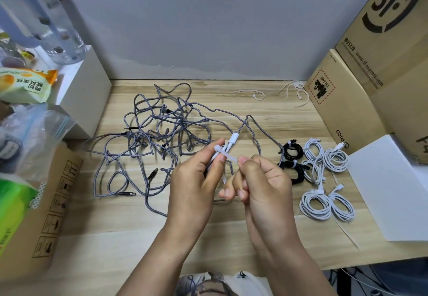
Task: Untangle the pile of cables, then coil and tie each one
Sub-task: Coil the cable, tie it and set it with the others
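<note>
Tangle (pixel 159 143): table (pixel 231 237) left-centre
Coils (pixel 322 175): right of tangle
Ties (pixel 294 92): behind coils
Boxes (pixel 370 68): far right

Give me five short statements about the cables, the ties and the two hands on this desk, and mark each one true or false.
1. The left hand holds a white cable with a white tie round it. True.
2. The right hand lies flat on the table. False: it is raised and pinches the end of the tie.
3. The grey braided cables are already coiled. False: they lie in a loose tangle.
4. Tied white coils and black coils lie to the right of the hands. True.
5. Spare ties lie at the far edge of the table near the cardboard box. True.
</note>
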Motion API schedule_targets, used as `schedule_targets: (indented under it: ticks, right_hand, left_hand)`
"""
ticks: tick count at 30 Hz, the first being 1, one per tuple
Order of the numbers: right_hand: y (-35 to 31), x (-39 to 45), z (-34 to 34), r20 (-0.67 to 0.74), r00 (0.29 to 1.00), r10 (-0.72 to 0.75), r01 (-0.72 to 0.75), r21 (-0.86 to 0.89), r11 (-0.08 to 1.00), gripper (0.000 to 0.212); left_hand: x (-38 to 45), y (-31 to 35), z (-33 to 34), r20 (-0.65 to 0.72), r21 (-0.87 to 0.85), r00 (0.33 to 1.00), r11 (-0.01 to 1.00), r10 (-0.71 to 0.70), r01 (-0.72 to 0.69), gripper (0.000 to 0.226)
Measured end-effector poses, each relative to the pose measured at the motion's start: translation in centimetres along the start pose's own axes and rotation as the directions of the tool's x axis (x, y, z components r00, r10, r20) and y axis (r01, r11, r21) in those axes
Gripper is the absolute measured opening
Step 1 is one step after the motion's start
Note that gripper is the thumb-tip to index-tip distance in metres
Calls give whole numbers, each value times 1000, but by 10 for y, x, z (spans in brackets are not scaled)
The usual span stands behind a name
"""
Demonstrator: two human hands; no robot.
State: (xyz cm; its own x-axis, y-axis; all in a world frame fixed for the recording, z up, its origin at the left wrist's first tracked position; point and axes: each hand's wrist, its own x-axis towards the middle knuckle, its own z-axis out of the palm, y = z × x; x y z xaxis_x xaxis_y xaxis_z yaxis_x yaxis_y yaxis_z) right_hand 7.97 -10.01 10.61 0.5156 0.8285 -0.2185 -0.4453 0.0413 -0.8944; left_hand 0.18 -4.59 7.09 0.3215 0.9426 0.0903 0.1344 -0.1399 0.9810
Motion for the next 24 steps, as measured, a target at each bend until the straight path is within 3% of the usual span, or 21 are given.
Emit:
schedule_targets:
  ticks: [3, 8, 12, 16, 19, 22, 24]
  right_hand:
    - [0, 1, -1, 13, 1000, 9, -8, -18, 1000, 55]
    - [4, -1, 1, 88, 994, -58, 70, -140, 988, 39]
    - [4, 1, 1, 61, 996, -59, 69, -175, 982, 50]
    - [0, 10, -5, 34, 999, 11, -6, -136, 991, 51]
    - [-5, 18, -15, 77, 995, 65, -46, -223, 974, 48]
    - [-9, 22, -22, 131, 986, 104, -57, -325, 944, 41]
    - [-11, 24, -25, 141, 989, 45, 32, -499, 866, 40]
  left_hand:
    - [0, 1, 0, 6, -24, 1000, 1000, -16, 16, 29]
    - [0, 5, 2, 49, -240, 986, 957, -157, 164, 24]
    - [-1, 10, 2, 121, -335, 977, 920, -173, 204, 23]
    - [-1, 7, -3, 210, -92, 975, 994, 77, -59, 26]
    - [2, 1, -8, 280, 108, 933, 958, 226, -265, 24]
    - [3, -4, -12, 329, 108, 908, 945, 259, -309, 18]
    - [4, -6, -14, 348, 108, 911, 956, 220, -272, 21]
